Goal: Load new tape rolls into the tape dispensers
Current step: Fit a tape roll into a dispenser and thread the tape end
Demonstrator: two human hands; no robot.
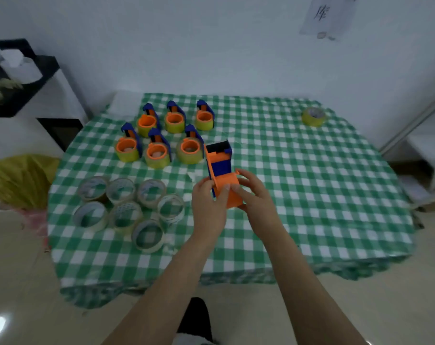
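Tape dispenser (220, 165), orange and blue, with a black part at its far end: held just right of the middle of the desk (298, 245), its long axis running from near to far. No roll shows on it. Whether its far end touches the desk cannot be told.

Left hand (207, 197): its grip is closed on the near left side of the dispenser, thumb laid across the orange body.

Right hand (252, 192): its grip is closed on the near right side, fingers curled round the orange near end. The two hands nearly meet over that end. Both forearms are bare.

Loaded dispensers, far left: six of them in two rows of three, each carrying a yellowish roll on an orange hub. Far row, left to right: (148, 120), (174, 119), (204, 118). Near row, left to right: (127, 148), (158, 151), (189, 148). The last of these stands just beside the far end of the held dispenser.

Clear tape rolls, near left: seven lying flat in a loose cluster, most touching a neighbour, e.g. (93, 188), (171, 207), (148, 235).

Single yellowish tape roll (313, 117): far right, well apart from everything else.

Green-and-white checked cloth (323, 185): covers the desk and hangs over its near edge.

Yellow bag (20, 180): on the floor, left of the desk.

Sheet of paper (328, 16): on the wall, upper right.
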